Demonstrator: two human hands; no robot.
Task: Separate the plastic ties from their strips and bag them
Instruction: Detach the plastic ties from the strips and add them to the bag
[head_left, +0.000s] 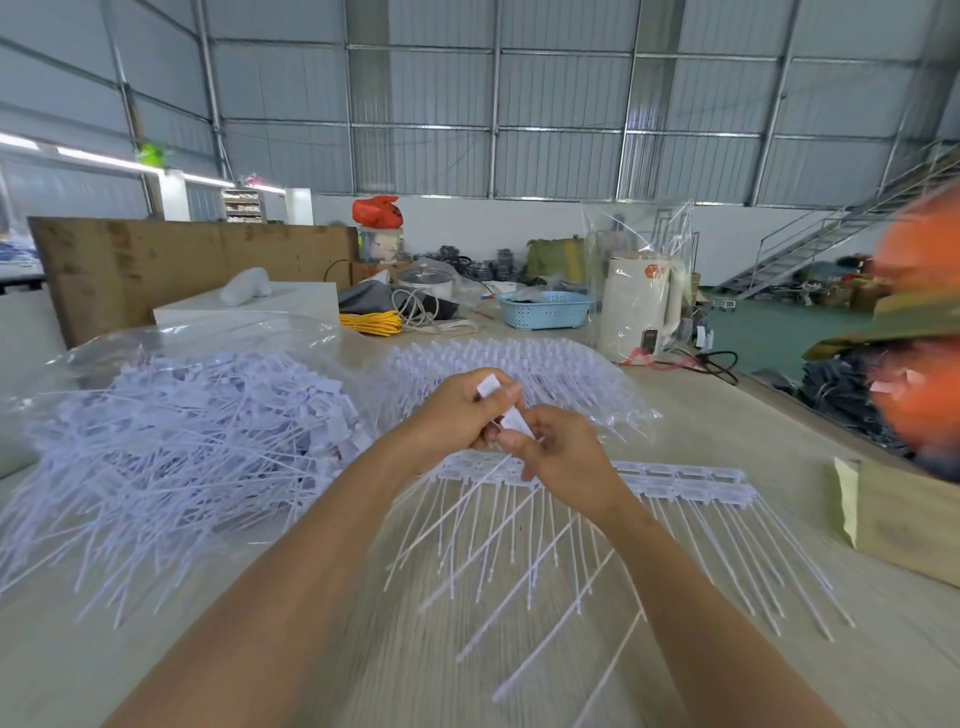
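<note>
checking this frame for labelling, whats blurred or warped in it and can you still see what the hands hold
Head view: wide-angle bending curves the roof beams and table edge; the orange shape at right is smeared, as are the near tie tails. Even daylight, soft shadows. Left hand and right hand stay fairly sharp, each pinching a white tie tag.

Warehouse workshop: corrugated metal walls (561, 93), steel staircase (831, 234), cluttered worktable (727, 415).
</note>
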